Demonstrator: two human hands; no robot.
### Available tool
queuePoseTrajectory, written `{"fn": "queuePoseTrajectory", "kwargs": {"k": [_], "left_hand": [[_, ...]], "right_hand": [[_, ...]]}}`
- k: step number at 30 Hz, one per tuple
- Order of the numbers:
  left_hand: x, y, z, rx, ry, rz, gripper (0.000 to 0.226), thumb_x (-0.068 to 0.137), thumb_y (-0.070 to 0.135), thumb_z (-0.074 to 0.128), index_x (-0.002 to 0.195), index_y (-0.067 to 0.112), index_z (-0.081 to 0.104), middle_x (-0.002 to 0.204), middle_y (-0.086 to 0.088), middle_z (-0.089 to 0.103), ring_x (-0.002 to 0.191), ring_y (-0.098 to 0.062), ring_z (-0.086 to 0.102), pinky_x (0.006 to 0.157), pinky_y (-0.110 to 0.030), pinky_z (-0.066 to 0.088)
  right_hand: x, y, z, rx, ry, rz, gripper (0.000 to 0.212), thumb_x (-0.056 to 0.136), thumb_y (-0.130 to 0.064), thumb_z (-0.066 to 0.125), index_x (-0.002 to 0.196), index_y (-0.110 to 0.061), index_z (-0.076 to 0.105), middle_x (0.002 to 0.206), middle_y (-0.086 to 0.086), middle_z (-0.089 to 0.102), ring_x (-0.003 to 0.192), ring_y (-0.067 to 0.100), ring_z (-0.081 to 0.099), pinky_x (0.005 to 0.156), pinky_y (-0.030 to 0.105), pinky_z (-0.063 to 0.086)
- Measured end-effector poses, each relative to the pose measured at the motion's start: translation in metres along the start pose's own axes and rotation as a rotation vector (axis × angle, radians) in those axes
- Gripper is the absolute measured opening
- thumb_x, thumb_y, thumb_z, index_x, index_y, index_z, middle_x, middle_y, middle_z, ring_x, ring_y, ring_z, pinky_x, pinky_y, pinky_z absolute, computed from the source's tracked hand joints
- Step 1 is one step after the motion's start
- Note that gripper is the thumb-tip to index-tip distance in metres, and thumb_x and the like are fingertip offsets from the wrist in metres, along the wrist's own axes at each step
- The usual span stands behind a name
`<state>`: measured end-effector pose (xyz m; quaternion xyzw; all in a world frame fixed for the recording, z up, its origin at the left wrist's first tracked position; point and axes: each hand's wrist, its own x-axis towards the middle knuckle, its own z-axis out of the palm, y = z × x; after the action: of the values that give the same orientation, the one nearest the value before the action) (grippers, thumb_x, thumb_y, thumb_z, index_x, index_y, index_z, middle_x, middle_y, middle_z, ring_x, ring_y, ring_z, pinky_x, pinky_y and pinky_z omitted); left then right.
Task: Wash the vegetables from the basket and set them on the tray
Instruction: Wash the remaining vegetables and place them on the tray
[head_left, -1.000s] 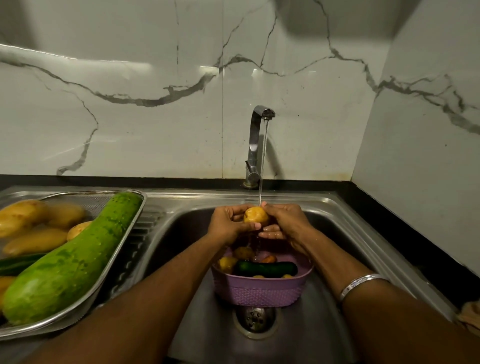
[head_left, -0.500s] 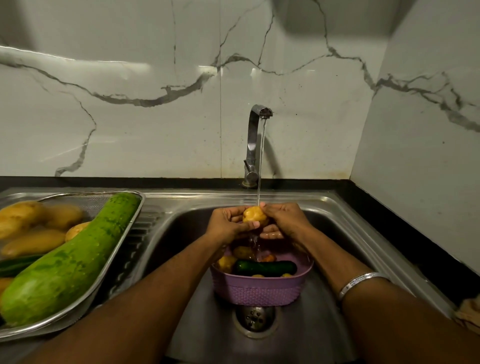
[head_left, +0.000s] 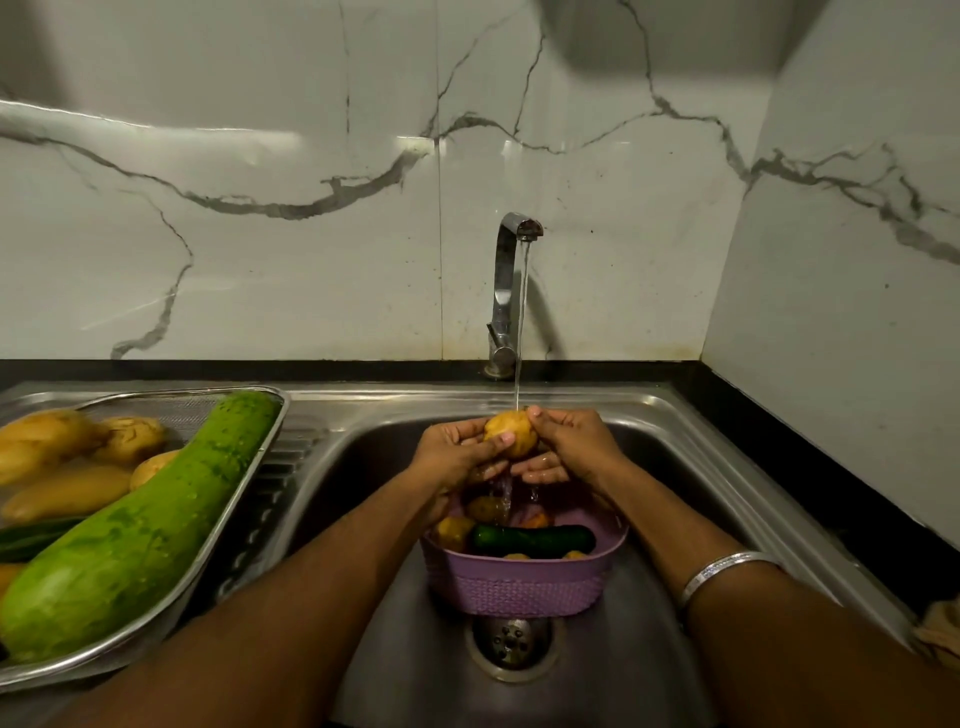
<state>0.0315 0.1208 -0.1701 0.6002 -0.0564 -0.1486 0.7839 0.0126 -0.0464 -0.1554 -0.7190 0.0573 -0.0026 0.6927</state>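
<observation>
Head view, both hands (head_left: 511, 457) gripping potato (head_left: 510, 433) under tap, basket (head_left: 524, 579) contents partly hidden, tray (head_left: 244, 499) cut off

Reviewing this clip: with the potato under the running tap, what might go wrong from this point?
1. The wet potato, held between the left hand and right hand, may slip and drop into the purple basket among the unwashed vegetables.
2. Runoff falls straight into that basket, so dirt may land on the cucumber below.
3. The tray is crowded by the large gourd and potatoes; another added piece might roll off.
</observation>
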Motion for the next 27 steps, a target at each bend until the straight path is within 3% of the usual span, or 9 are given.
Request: {"fn": "queuePoseTrajectory", "kwargs": {"k": [4,8,11,14,17,19,22,25,27], "left_hand": [[0.000,0.000,0.009,0.013,-0.009,0.015,0.028,0.095,0.016,0.067,0.113,-0.005,0.071,0.105,-0.021,0.075,0.085,-0.020,0.074,0.080,-0.028,0.062],[0.003,-0.005,0.018,0.720,0.035,0.158,0.042,0.107,0.046,0.038,0.118,0.012,0.062,0.114,-0.010,0.067,0.105,-0.024,0.065,0.099,-0.048,0.053],[0.000,-0.012,0.019,0.937,-0.022,0.354,0.038,0.107,0.051,0.025,0.124,0.024,0.045,0.120,-0.001,0.059,0.107,-0.016,0.060,0.095,-0.040,0.051],[-0.002,-0.009,0.008,1.181,-0.046,0.585,0.029,0.106,0.052,0.025,0.117,0.032,0.042,0.106,0.008,0.061,0.092,-0.006,0.059,0.079,-0.028,0.047],[0.005,-0.004,0.001,1.379,-0.019,0.679,0.032,0.107,0.052,0.022,0.115,0.030,0.043,0.093,0.008,0.062,0.079,-0.009,0.059,0.070,-0.029,0.041],[0.012,-0.007,0.005,1.303,0.020,0.638,0.036,0.107,0.052,0.020,0.112,0.028,0.047,0.087,0.006,0.063,0.076,-0.010,0.060,0.069,-0.030,0.043],[0.017,-0.013,0.021,0.925,0.053,0.445,0.049,0.109,0.047,0.020,0.100,0.018,0.059,0.078,0.002,0.064,0.072,-0.011,0.062,0.073,-0.039,0.054],[0.014,-0.006,0.030,0.498,0.083,-0.047,0.060,0.110,0.045,0.019,0.096,0.006,0.062,0.063,-0.004,0.057,0.050,-0.011,0.052,0.046,-0.025,0.046],[0.013,-0.003,0.028,0.397,0.115,-0.148,0.062,0.109,0.046,0.021,0.101,0.003,0.064,0.073,-0.011,0.064,0.059,-0.017,0.061,0.052,-0.027,0.055]], "right_hand": [[0.001,0.001,0.011,-0.294,0.107,-0.177,0.030,0.103,-0.041,0.054,0.116,-0.016,0.066,0.089,0.013,0.074,0.062,0.024,0.072,0.053,0.032,0.060],[0.006,0.008,0.019,-0.646,0.280,-0.253,0.035,0.105,-0.048,0.039,0.110,-0.024,0.064,0.103,0.002,0.068,0.091,0.019,0.065,0.084,0.040,0.055],[0.008,0.011,0.026,-0.548,0.239,-0.108,0.040,0.107,-0.047,0.033,0.107,-0.022,0.064,0.090,0.007,0.070,0.075,0.019,0.066,0.073,0.035,0.059],[0.002,0.006,0.025,-0.345,0.128,0.123,0.055,0.108,-0.049,0.025,0.097,-0.013,0.065,0.067,0.007,0.065,0.056,0.019,0.061,0.051,0.028,0.049],[-0.004,0.003,0.025,-0.283,0.103,0.194,0.058,0.107,-0.048,0.027,0.097,-0.007,0.067,0.061,0.005,0.059,0.048,0.017,0.056,0.050,0.027,0.044],[0.001,0.005,0.027,-0.398,0.215,0.094,0.057,0.107,-0.047,0.028,0.096,-0.009,0.069,0.077,0.009,0.068,0.063,0.018,0.064,0.063,0.031,0.051],[0.003,0.009,0.025,-0.625,0.349,-0.150,0.060,0.106,-0.054,0.026,0.095,-0.016,0.071,0.090,0.006,0.071,0.084,0.019,0.067,0.082,0.036,0.053],[-0.006,0.008,0.025,-0.767,0.306,-0.319,0.049,0.108,-0.051,0.028,0.100,-0.024,0.068,0.088,-0.003,0.068,0.084,0.011,0.065,0.080,0.032,0.051],[-0.010,0.003,0.028,-0.842,0.284,-0.383,0.047,0.109,-0.049,0.028,0.101,-0.023,0.066,0.087,-0.003,0.067,0.084,0.011,0.063,0.080,0.031,0.049]]}}
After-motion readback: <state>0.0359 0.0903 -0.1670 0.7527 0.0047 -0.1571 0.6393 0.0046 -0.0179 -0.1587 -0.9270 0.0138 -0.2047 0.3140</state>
